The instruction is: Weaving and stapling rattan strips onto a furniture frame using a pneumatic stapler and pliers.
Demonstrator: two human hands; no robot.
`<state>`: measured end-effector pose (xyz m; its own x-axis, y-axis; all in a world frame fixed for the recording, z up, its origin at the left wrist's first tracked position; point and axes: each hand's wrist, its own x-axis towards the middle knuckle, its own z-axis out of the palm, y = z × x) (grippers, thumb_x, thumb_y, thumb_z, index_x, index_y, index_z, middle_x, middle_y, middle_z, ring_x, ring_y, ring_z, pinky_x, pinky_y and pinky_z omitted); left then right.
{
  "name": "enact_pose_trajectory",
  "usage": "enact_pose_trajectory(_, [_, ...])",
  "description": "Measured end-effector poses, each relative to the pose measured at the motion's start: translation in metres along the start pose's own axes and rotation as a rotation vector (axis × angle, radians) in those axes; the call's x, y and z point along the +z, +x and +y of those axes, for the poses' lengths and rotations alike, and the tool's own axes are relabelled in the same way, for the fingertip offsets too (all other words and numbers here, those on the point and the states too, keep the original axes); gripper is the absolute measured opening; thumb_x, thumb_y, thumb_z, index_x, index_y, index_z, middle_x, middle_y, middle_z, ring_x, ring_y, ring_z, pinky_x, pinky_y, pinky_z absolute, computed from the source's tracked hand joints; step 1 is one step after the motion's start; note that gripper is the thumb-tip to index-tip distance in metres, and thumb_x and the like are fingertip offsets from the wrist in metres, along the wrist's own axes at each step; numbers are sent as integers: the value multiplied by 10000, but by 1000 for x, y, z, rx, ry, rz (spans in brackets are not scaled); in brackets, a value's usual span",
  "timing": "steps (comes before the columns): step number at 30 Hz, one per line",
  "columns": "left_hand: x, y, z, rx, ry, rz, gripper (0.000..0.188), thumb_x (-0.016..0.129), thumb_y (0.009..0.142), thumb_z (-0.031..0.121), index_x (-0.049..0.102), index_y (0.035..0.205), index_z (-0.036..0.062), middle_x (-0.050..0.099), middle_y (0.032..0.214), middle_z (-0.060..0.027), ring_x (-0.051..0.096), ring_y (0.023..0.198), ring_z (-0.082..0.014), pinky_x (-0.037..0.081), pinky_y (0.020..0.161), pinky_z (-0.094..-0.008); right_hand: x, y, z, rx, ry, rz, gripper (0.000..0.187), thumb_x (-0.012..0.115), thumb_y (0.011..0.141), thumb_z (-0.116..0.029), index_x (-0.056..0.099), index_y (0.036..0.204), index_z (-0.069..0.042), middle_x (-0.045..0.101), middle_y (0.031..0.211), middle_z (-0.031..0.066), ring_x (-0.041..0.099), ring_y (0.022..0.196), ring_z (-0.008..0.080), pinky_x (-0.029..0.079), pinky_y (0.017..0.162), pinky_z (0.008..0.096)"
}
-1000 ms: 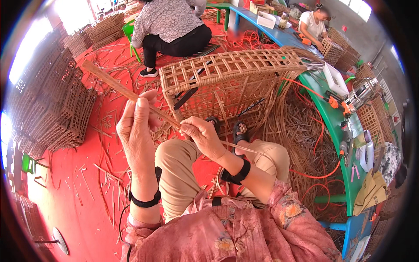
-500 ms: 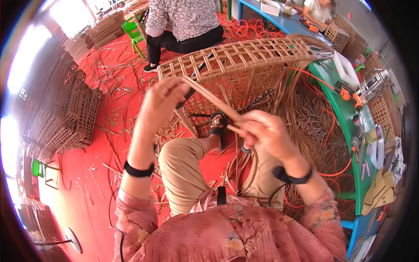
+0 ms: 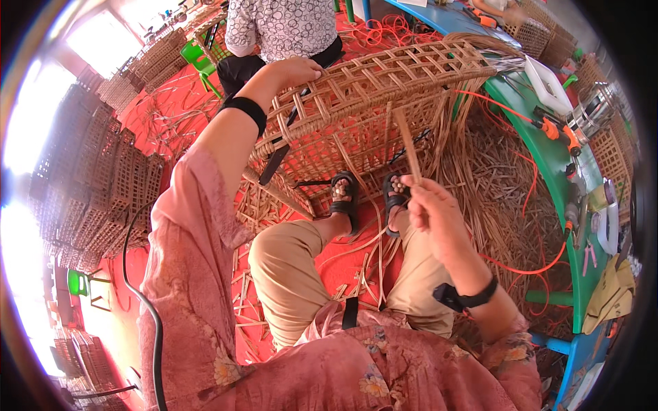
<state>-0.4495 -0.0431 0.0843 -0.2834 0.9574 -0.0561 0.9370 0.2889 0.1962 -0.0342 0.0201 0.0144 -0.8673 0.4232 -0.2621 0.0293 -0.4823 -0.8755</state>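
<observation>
In front of my knees, a brown wicker basket (image 3: pixel 384 79) lies on its side, its open lattice of strips partly woven. My left hand (image 3: pixel 295 71) reaches over its far left edge, fingers curled against the lattice; the fingertips are partly hidden. A flat rattan strip (image 3: pixel 409 144) stands up from my right hand (image 3: pixel 439 212), pinched between thumb and fingers near its lower end. The strip's upper end is in front of the basket's side. Long loose strands (image 3: pixel 439 151) hang from the basket's right end.
On the right, a green table (image 3: pixel 524 154) carries a white tray (image 3: pixel 548 85), orange-handled tools (image 3: pixel 558 133) and an orange cord. Piles of cut strips (image 3: pixel 493 185) cover the floor beside it. Stacked woven baskets (image 3: pixel 96 178) stand left. A person (image 3: pixel 281 31) sits beyond the basket.
My left hand has let go of the strip and moved up to the basket's far edge. My right hand has moved lower and right; the strip is now nearly upright.
</observation>
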Motion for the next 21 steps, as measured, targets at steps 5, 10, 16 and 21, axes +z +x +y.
enact_pose_trajectory(5, [-2,2,11,-192,-284,-170,447,599,901,329,597,1251,50,645,1180,-106,577,1118,-247,428,970,-366,-3,38,37,-18,-78,0,376,541,957,-230,552,1290,-54,532,650,-19,500,504,63,370,452,192])
enact_pose_trajectory(10, [-2,-31,51,-220,-602,-239,350,702,857,251,644,1162,89,654,1080,-37,572,1007,-145,455,871,-336,-7,68,39,-44,-271,-122,337,512,983,-255,580,1250,-61,521,630,-23,485,502,48,385,440,198])
enact_pose_trajectory(16, [6,-66,110,-166,-904,-358,381,747,792,156,633,1141,55,655,1036,-19,591,932,-118,467,837,-290,-9,77,69,-178,-377,-144,375,514,987,-327,589,1224,-46,542,657,-18,485,508,59,406,462,190])
enact_pose_trajectory(21, [29,-95,156,-144,-991,-325,378,741,767,93,624,1118,16,657,1018,-30,609,935,-125,484,861,-288,-15,52,100,-248,-99,-209,334,568,961,-260,600,1204,-33,628,866,17,594,778,83,509,699,242])
